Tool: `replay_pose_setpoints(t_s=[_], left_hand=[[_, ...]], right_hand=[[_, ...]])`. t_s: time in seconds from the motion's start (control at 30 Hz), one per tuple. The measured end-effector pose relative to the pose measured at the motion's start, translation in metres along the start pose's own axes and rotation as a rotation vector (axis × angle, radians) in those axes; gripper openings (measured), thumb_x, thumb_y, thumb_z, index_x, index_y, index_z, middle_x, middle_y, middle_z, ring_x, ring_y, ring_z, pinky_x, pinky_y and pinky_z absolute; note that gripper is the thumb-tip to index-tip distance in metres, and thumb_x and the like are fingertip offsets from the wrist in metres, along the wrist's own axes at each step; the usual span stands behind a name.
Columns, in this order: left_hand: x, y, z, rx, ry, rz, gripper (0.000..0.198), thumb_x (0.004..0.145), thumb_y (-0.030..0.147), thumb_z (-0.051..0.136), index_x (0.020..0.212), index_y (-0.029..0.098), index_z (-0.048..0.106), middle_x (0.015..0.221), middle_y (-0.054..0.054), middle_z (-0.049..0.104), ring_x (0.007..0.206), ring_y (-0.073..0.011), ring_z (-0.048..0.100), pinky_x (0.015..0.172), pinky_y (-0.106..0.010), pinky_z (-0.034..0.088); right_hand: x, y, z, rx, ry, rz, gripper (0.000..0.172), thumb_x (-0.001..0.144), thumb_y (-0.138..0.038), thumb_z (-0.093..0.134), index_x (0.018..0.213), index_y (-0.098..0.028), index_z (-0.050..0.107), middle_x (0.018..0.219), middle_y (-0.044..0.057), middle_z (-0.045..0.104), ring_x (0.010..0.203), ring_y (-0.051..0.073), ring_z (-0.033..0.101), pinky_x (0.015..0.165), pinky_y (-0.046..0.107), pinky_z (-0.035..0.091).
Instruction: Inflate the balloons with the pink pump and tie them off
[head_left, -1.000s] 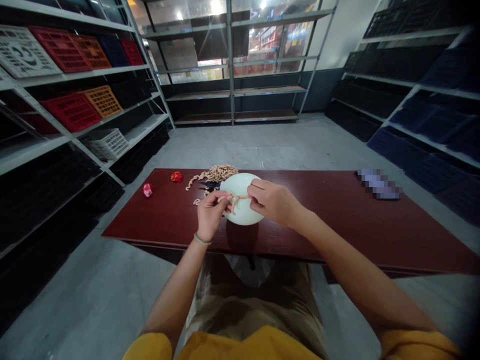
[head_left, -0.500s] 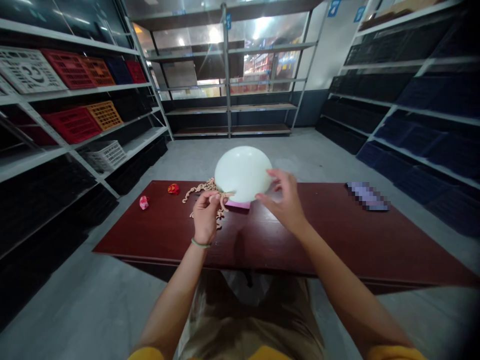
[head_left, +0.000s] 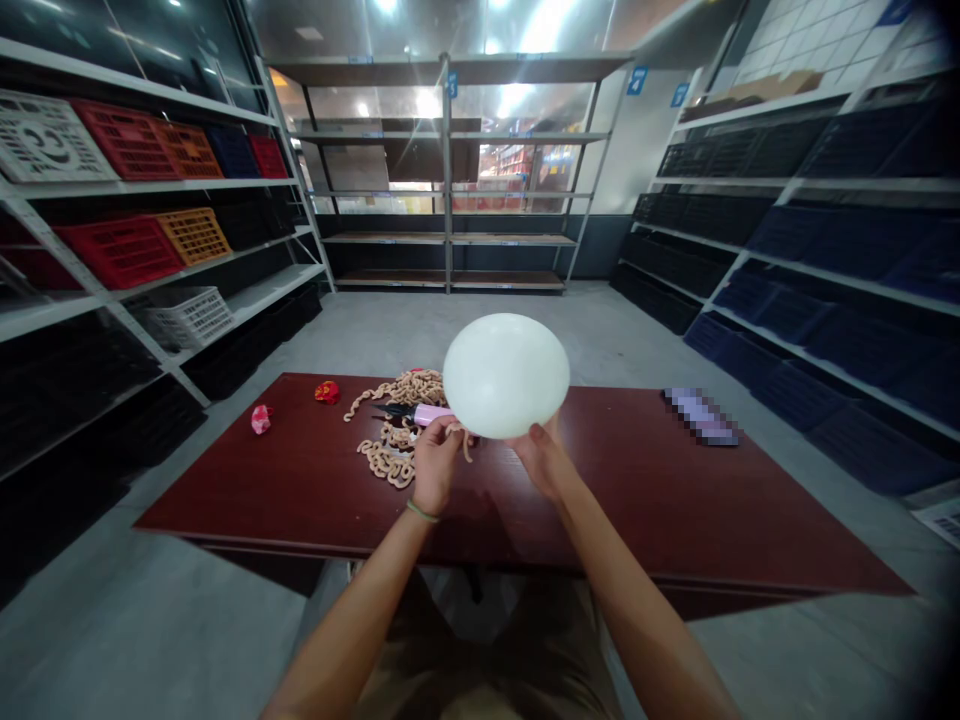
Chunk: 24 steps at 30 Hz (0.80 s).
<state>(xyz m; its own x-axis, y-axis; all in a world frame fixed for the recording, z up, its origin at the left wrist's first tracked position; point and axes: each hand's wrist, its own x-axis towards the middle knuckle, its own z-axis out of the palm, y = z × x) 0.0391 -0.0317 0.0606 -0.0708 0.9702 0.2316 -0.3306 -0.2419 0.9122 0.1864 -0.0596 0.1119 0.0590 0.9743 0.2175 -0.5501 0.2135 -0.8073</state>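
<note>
Head view: a pale balloon is held up over the dark red-brown surface, in front of the person. At its lower left, the left hand has its fingertips pinched on a tan strip, one end dangling; whether the strip is joined to the balloon cannot be told. The right hand is part-open and cupped against the balloon's lower right, thumb on the near side, the other fingers mostly hidden.

Left of the balloon lie tan curled strands and a purple tool with a black pointed end. Farther left sit a red bundle and a pink bundle; a pixelated purple object lies well to the right.

As for writing, a blue sign on the back wall reads "4"; another sign, on a rack upright, seems to show "5". Small labels along the rack edges are too small to read. On the left shelving, a white crate bears a smiling-face cutout.
</note>
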Motion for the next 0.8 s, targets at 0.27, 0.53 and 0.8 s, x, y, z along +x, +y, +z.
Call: replay_pose_setpoints(t_s=[0.27,0.53,0.8], left_hand=[[-0.002,-0.003,-0.002,0.165,-0.08,-0.003,0.01,0.08,0.024,0.065,0.077,0.015,0.067,0.068,0.001,0.064,0.064,-0.0118,0.057,0.063,-0.022,0.046],[0.016,0.003,-0.027,-0.064,-0.091,-0.121,0.048,0.079,0.039,0.074,0.123,0.021,0.065,0.133,-0.015,0.061,0.115,-0.0258,0.063,0.096,-0.04,0.051],[0.028,-0.014,-0.075,0.044,0.121,-0.046,0.042,0.081,0.046,0.069,0.11,0.015,0.069,0.11,-0.014,0.071,0.107,-0.0246,0.067,0.091,-0.038,0.054]], right_hand=[[0.005,0.005,-0.002,0.004,-0.018,-0.068,0.088,0.074,-0.044,0.073,0.144,-0.049,0.02,0.154,0.001,0.035,0.134,0.027,0.045,0.098,0.057,0.049],[0.044,0.017,-0.035,0.107,0.079,0.026,0.067,0.082,-0.046,0.068,0.134,-0.049,0.027,0.153,-0.001,0.038,0.128,0.026,0.052,0.09,0.056,0.055],[0.131,0.052,-0.076,0.047,0.4,-0.027,0.106,0.067,-0.038,0.082,0.141,-0.053,0.007,0.157,0.002,0.028,0.128,0.024,0.051,0.086,0.053,0.056]])
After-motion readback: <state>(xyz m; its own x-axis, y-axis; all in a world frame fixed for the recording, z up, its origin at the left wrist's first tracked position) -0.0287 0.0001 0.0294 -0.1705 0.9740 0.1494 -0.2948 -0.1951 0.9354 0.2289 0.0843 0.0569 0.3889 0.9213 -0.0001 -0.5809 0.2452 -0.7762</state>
